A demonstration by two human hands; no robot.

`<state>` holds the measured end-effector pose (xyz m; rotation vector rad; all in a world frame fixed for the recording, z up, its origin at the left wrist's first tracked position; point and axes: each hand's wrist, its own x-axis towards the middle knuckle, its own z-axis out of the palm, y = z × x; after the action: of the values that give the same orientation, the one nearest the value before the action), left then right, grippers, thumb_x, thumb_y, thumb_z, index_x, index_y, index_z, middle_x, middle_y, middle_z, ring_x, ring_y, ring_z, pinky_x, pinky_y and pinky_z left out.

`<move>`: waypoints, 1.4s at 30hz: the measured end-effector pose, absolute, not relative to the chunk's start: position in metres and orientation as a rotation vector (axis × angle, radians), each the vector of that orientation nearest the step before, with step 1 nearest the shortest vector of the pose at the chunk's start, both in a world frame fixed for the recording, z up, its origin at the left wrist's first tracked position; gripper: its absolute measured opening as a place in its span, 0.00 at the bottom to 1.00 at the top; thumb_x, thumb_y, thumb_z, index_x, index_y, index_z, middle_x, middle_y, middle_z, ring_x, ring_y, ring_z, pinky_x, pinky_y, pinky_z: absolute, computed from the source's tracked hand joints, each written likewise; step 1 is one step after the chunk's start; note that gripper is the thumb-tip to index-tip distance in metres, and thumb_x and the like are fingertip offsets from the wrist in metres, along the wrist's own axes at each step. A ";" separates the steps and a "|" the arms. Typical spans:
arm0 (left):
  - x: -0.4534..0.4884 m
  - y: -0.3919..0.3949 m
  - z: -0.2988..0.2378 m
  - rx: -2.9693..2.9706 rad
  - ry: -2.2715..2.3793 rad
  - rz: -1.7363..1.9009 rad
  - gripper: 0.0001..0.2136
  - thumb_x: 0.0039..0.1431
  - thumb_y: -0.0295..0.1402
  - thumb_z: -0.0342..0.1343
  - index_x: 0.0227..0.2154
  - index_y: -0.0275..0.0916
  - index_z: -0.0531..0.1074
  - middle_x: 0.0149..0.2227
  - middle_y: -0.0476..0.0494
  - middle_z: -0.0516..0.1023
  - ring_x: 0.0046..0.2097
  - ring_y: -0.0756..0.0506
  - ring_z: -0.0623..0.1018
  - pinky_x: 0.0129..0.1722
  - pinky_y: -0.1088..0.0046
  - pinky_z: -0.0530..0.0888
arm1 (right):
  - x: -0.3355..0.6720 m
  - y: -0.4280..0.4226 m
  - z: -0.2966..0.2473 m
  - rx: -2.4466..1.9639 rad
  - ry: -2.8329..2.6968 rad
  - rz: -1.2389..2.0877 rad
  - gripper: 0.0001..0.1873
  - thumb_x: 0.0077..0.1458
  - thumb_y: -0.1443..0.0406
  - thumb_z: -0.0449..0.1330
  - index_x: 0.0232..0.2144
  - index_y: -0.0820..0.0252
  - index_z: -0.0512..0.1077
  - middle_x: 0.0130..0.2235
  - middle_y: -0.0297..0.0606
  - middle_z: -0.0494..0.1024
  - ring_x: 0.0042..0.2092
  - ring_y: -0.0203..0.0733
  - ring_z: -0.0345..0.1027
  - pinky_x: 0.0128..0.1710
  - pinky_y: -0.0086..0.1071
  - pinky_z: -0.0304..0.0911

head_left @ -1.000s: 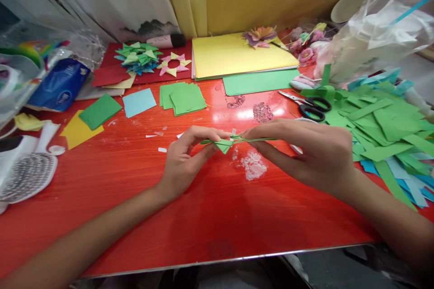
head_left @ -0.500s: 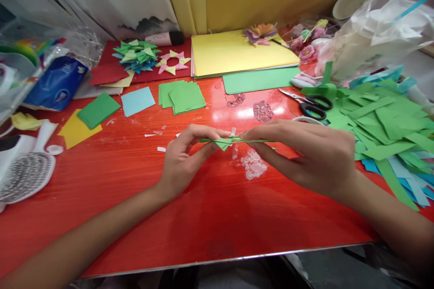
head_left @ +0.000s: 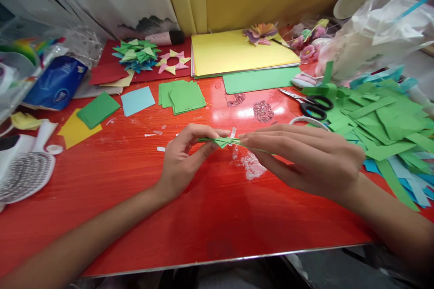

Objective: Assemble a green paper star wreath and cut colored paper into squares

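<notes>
Between both hands, above the red table, is a folded green paper piece, seen nearly edge-on. My left hand pinches its left end between thumb and fingers. My right hand grips the right side, its fingers laid straight along the top and the thumb beneath. Layers and a small pointed fold show between the fingertips; the right end is mostly hidden by the hand. Beyond it lie a stack of green paper squares, a light blue square and black-handled scissors.
Green paper strips heap at the right, over blue ones. Yellow sheets lie at the back, with a paper flower on top. Folded paper stars sit at the back left. A hairbrush and a blue tissue pack occupy the left.
My right hand has shifted slightly right and down, its wrist turning a little, while still gripping the folded paper. A white tape roll behind it shows more. My left hand has barely moved.
</notes>
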<state>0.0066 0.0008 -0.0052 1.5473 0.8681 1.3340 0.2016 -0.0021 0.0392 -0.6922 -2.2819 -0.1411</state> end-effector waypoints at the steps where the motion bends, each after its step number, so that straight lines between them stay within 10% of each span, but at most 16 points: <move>1: 0.007 0.001 -0.005 1.547 0.868 1.333 0.04 0.54 0.25 0.56 0.33 0.41 0.70 0.37 0.48 0.78 0.41 0.47 0.77 0.42 0.68 0.74 | 0.202 -0.002 0.039 -0.681 -2.298 -0.155 0.12 0.51 0.77 0.57 0.36 0.59 0.71 0.33 0.34 0.79 0.34 0.32 0.73 0.41 0.24 0.69; 42: 0.005 0.002 -0.006 1.499 0.889 1.285 0.04 0.53 0.28 0.57 0.33 0.40 0.69 0.37 0.47 0.78 0.42 0.46 0.77 0.42 0.70 0.75 | 0.212 -0.003 0.032 -0.497 -2.423 -0.421 0.10 0.58 0.72 0.51 0.37 0.58 0.71 0.45 0.39 0.75 0.48 0.39 0.68 0.48 0.31 0.68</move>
<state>0.0054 0.0015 -0.0060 1.4986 0.8889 1.2848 0.2124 -0.0035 0.0321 -0.4974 -2.4230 -0.4209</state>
